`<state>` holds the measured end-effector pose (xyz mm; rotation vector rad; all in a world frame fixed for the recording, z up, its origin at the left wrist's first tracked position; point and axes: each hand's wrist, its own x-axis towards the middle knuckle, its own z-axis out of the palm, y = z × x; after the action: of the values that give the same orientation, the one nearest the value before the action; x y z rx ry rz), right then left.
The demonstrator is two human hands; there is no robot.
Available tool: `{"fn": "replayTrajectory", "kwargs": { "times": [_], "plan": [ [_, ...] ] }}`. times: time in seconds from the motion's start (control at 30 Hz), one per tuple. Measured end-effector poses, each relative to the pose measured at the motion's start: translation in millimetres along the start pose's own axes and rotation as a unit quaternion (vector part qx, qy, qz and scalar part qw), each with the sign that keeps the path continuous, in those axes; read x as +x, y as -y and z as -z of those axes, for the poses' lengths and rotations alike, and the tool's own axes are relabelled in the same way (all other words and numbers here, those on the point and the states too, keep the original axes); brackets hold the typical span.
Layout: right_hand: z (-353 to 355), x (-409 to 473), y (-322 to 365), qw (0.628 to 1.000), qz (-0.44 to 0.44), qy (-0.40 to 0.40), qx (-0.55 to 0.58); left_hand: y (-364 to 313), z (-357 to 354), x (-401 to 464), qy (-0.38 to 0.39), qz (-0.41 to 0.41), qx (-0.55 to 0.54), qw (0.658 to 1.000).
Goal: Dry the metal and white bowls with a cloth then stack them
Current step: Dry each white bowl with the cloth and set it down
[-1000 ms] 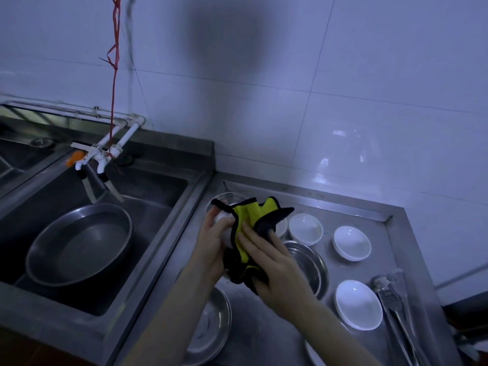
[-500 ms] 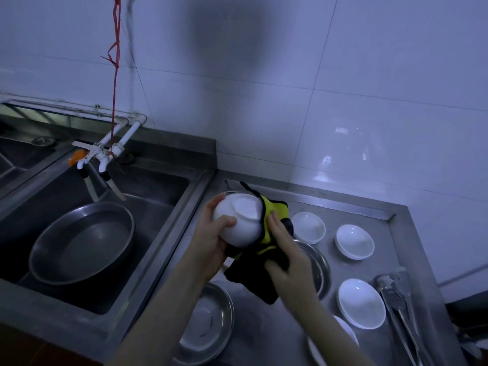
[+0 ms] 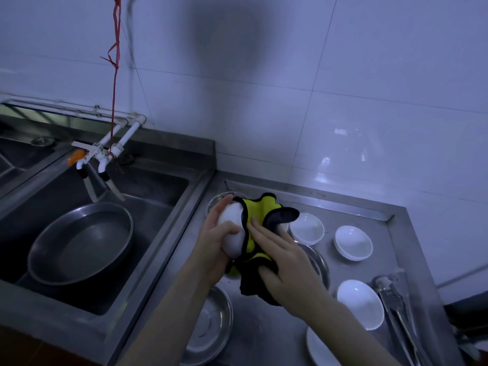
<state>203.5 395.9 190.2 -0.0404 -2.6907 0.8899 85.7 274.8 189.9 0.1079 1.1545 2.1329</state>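
My left hand [image 3: 215, 243] grips a white bowl [image 3: 232, 228] held on its side above the steel counter [image 3: 266, 336]. My right hand [image 3: 284, 270] presses a yellow cloth with black edging [image 3: 257, 225] against the bowl's right side, fingers spread flat over it. Three more white bowls [image 3: 306, 228] [image 3: 353, 243] [image 3: 360, 303] sit on the counter to the right. A metal bowl [image 3: 208, 328] lies near the front edge, another [image 3: 318, 265] is partly hidden behind my right hand, and a third [image 3: 217, 200] peeks out behind the held bowl.
A deep sink [image 3: 158, 196] on the left holds a large metal basin [image 3: 79, 239] under white taps [image 3: 103, 157]. Metal tongs [image 3: 396, 305] lie at the counter's right edge. A white plate rim [image 3: 319, 350] shows at the bottom. Tiled wall behind.
The bowl has turned in my left hand, from covered by the cloth to base showing. My right hand has slid the cloth round to the bowl's right side and flattened over it.
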Motion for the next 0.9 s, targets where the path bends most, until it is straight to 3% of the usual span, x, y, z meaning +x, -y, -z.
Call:
{"fn": "replayTrajectory", "kwargs": {
  "times": [0.13, 0.23, 0.37, 0.5, 0.67, 0.83, 0.9],
  "plan": [
    [5.8, 8.0, -3.1, 0.999, 0.03, 0.017, -0.023, 5.9, 2.8, -5.8, 0.006, 0.009, 0.024, 1.0],
    [9.7, 16.0, -5.7, 0.999, -0.02, 0.027, 0.022, 4.7, 3.4, -6.9, 0.002, -0.006, 0.028, 1.0],
    [-8.4, -3.4, 2.4, 0.996, -0.061, -0.047, 0.038, 4.5, 2.6, -6.2, -0.028, -0.014, 0.025, 0.999],
    [-11.6, -14.3, 0.4, 0.993, -0.043, -0.078, 0.074, 10.7, 5.4, -8.7, 0.004, 0.001, 0.041, 0.999],
    [11.7, 3.0, -15.0, 0.945, -0.204, -0.043, 0.251, 1.2, 6.0, -11.5, 0.045, 0.022, 0.107, 0.993],
    [26.7, 20.5, -8.5, 0.984, -0.133, 0.048, 0.11, -14.5, -11.9, -12.4, 0.019, 0.028, 0.034, 0.999],
    [26.6, 25.0, -1.7, 0.992, -0.079, 0.091, 0.029, -16.0, -18.7, -16.0, 0.048, 0.038, 0.031, 0.998]
  ]
}}
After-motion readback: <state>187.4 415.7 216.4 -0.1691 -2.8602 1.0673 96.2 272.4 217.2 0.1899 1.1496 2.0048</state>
